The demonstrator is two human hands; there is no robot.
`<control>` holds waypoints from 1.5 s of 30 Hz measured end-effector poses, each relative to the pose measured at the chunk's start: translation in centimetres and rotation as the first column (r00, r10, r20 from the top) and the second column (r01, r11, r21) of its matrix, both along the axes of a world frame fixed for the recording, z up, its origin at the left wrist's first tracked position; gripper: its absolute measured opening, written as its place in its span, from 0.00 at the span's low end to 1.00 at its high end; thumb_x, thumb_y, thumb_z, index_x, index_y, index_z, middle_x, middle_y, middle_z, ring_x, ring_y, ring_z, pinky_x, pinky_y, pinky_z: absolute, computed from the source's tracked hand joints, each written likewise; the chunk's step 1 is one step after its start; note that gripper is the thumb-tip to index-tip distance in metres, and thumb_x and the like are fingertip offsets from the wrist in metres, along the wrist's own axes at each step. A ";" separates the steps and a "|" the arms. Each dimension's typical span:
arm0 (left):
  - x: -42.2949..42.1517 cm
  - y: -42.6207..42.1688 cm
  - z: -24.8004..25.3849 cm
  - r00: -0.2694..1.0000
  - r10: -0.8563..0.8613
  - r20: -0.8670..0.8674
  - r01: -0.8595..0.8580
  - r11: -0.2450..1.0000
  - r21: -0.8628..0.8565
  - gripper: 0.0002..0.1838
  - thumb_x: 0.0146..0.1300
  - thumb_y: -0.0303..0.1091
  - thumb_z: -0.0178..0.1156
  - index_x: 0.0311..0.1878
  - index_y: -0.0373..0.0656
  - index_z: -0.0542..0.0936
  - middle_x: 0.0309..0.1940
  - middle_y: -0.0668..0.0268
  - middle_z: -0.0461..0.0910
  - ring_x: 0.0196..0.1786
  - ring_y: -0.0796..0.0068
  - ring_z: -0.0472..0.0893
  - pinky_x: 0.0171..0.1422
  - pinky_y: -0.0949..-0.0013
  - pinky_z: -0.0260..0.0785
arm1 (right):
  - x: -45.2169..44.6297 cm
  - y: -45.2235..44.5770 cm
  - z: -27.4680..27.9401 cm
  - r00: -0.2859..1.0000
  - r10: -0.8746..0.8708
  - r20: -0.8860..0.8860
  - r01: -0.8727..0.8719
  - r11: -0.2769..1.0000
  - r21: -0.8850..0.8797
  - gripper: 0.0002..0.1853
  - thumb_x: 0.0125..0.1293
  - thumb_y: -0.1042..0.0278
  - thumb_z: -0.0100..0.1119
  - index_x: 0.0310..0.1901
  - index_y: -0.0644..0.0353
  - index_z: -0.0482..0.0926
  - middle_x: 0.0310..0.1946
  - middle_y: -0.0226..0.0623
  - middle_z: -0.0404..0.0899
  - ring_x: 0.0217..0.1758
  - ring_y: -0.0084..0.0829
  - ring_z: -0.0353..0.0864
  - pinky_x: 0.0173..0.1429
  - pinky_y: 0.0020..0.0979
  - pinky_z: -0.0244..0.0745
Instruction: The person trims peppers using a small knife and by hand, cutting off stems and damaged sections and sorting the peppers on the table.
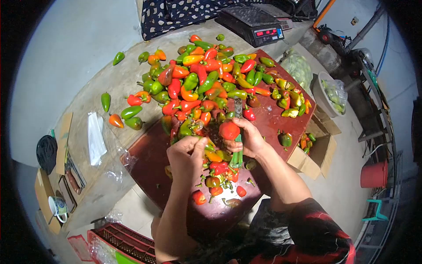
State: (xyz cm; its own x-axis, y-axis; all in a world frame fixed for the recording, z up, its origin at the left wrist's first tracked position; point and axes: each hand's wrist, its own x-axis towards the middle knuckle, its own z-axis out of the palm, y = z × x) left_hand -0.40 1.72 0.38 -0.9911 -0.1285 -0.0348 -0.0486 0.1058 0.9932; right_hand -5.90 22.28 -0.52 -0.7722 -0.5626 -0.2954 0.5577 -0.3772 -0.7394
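Note:
My right hand (249, 140) is wrapped round a knife with a green handle (236, 157), its blade (238, 108) pointing away from me. The same hand holds a red pepper (229, 130) by the thumb and fingers. To its left, my left hand (188, 156) is closed in a pinch; whatever lies between the fingertips is too small or hidden to name. Beneath both hands, cut pepper pieces and stem ends (215, 181) lie on the dark red board (149, 152). Beyond them spreads a large heap of red, green and orange peppers (198, 81).
Cut peppers (291, 97) form a small pile on the board's right. A cardboard box (314, 160) with peppers stands below that edge. A digital scale (250, 26) sits at the back. A white basin (329, 94), a mug (57, 207) and a red crate (121, 242) are around.

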 end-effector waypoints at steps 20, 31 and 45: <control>-1.1 -0.8 -2.2 0.917 -0.008 -0.398 -0.178 0.886 -0.427 0.09 0.50 0.27 0.74 0.32 0.39 0.82 0.41 0.55 0.83 0.52 0.52 0.79 0.58 0.55 0.70 | 1.8 25.0 10.1 0.602 -0.025 -0.798 0.696 -0.472 0.540 0.30 0.58 0.42 0.72 0.40 0.69 0.85 0.30 0.50 0.87 0.35 0.38 0.88 0.46 0.38 0.80; -2.2 -3.0 -5.4 0.968 -0.044 -0.249 -0.042 0.942 -0.333 0.09 0.53 0.29 0.74 0.30 0.40 0.81 0.33 0.58 0.83 0.42 0.54 0.81 0.50 0.56 0.72 | 1.2 22.0 11.1 0.703 0.091 -0.706 0.677 -0.391 0.624 0.18 0.62 0.57 0.70 0.42 0.66 0.86 0.34 0.54 0.86 0.41 0.47 0.88 0.50 0.40 0.79; -0.6 -4.5 1.5 0.952 -0.111 0.287 0.266 0.766 -0.585 0.09 0.56 0.35 0.67 0.28 0.38 0.84 0.28 0.45 0.82 0.38 0.42 0.84 0.45 0.46 0.76 | -9.4 -20.4 2.1 0.369 0.598 -0.711 0.464 0.544 0.699 0.18 0.53 0.56 0.74 0.38 0.62 0.84 0.35 0.50 0.86 0.42 0.48 0.87 0.50 0.42 0.80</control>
State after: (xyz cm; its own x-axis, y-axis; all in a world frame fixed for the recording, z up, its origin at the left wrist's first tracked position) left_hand -1.00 -2.76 1.84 -0.9719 -0.0105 -0.2352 -0.1717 0.7150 0.6777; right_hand -15.30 1.87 1.63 -0.7840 -0.5944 0.1787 -0.5645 0.5632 -0.6034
